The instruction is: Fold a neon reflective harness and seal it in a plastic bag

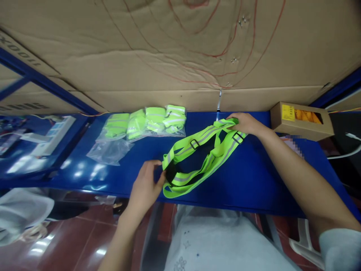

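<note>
A neon-yellow reflective strap harness [203, 165] with grey stripes and black slide buckles is spread in a loop over the blue table. My left hand [148, 180] pinches its near-left end, beside a dark piece on the strap. At the far-right end, my right hand [244, 123] grips the gathered straps, its fingertips partly hidden by them. Several folded neon-yellow reflective harnesses in clear bags [146, 122] lie in a row behind my left hand. An unfilled-looking clear plastic bag [109, 150] lies in front of that row.
A cardboard box [301, 120] with a window showing orange contents stands at the back right. Cardboard [180, 56] with red curves rises behind the blue table [254, 180]. A white power strip [55, 135] lies at the left. Part of another person's clothing [22, 210] shows at the lower left.
</note>
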### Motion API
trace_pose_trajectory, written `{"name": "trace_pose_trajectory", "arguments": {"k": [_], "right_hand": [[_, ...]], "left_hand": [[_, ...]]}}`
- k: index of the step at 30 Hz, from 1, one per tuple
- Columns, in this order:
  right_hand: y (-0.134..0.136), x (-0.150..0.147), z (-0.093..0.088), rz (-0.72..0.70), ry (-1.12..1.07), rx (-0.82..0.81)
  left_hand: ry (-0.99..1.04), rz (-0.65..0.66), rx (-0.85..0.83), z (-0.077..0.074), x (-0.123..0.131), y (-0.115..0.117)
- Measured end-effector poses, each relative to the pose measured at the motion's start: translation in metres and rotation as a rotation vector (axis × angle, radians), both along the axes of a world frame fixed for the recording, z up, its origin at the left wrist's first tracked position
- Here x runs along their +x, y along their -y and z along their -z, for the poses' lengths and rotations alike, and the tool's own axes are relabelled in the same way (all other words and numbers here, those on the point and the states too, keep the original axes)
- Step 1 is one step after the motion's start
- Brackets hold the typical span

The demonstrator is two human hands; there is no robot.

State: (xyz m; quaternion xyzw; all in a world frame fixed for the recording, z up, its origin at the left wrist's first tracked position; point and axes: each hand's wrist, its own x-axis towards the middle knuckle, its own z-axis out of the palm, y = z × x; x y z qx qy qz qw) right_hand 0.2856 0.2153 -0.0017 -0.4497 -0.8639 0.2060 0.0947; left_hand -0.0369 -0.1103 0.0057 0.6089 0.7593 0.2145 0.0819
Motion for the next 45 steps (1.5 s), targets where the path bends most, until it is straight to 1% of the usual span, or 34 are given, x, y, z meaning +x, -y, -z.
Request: {"name": "trace_pose_trajectory", "arguments": {"k": [1, 3, 5, 7, 9, 11, 12, 14, 17, 20, 23, 25, 27, 29, 31, 35, 38, 41, 43, 45], "right_hand": [[-0.004, -0.002, -0.003, -0.017, -0.018, -0.018], [-0.009, -0.004, -0.011, -0.078, -0.061, -0.056], [-0.009, -0.004, -0.021, -0.179, -0.098, -0.083], [0.0, -0.003, -0.032, -0.258, -0.148, -0.051], [0.017, -0.007, -0.043, -0.282, -0.226, 0.043], [0.043, -0.014, -0.051, -0.299, -0.287, 0.14], [0.058, -0.02, -0.053, -0.336, -0.291, 0.148], [0.09, -0.032, -0.053, -0.457, -0.248, 0.08], [0.131, -0.05, -0.045, -0.657, -0.172, -0.054], [0.153, -0.061, -0.033, -0.751, -0.156, -0.114], [0.155, -0.061, -0.024, -0.744, -0.099, -0.142], [0.149, -0.054, -0.018, -0.712, -0.08, -0.155], [0.144, -0.044, -0.013, -0.666, -0.09, -0.169], [0.14, -0.033, -0.007, -0.612, -0.103, -0.17], [0.141, -0.023, -0.002, -0.57, -0.12, -0.15], [0.147, -0.01, 0.002, -0.545, -0.17, -0.077], [0.149, 0.003, -0.002, -0.514, -0.218, -0.058], [0.146, 0.019, -0.015, -0.44, -0.297, -0.074], [0.143, 0.024, -0.026, -0.375, -0.341, -0.013], [0.141, 0.02, -0.035, -0.335, -0.375, 0.097]], "left_hand": [[-0.016, 0.1, 0.049, -0.002, 0.003, 0.0], [-0.028, 0.273, 0.076, -0.005, 0.007, 0.001], [-0.029, 0.359, 0.094, -0.008, 0.01, 0.0], [-0.04, 0.406, 0.146, -0.013, 0.011, -0.001], [-0.074, 0.496, 0.166, -0.018, 0.011, -0.004], [-0.133, 0.607, 0.103, -0.025, 0.013, -0.007], [-0.175, 0.655, 0.053, -0.028, 0.014, -0.009], [-0.274, 0.711, -0.049, -0.033, 0.017, -0.014], [-0.384, 0.748, -0.138, -0.037, 0.018, -0.024], [-0.402, 0.786, -0.186, -0.043, 0.015, -0.034], [-0.321, 0.805, -0.218, -0.054, 0.008, -0.039], [-0.263, 0.799, -0.237, -0.061, 0.002, -0.04], [-0.234, 0.8, -0.252, -0.064, -0.001, -0.039], [-0.237, 0.81, -0.256, -0.061, 0.0, -0.038], [-0.27, 0.812, -0.261, -0.054, 0.004, -0.038], [-0.401, 0.788, -0.238, -0.039, 0.019, -0.033], [-0.505, 0.763, -0.154, -0.035, 0.028, -0.024], [-0.521, 0.74, -0.02, -0.037, 0.036, -0.012], [-0.496, 0.723, 0.09, -0.039, 0.04, -0.005], [-0.481, 0.705, 0.16, -0.041, 0.046, 0.0]]}}
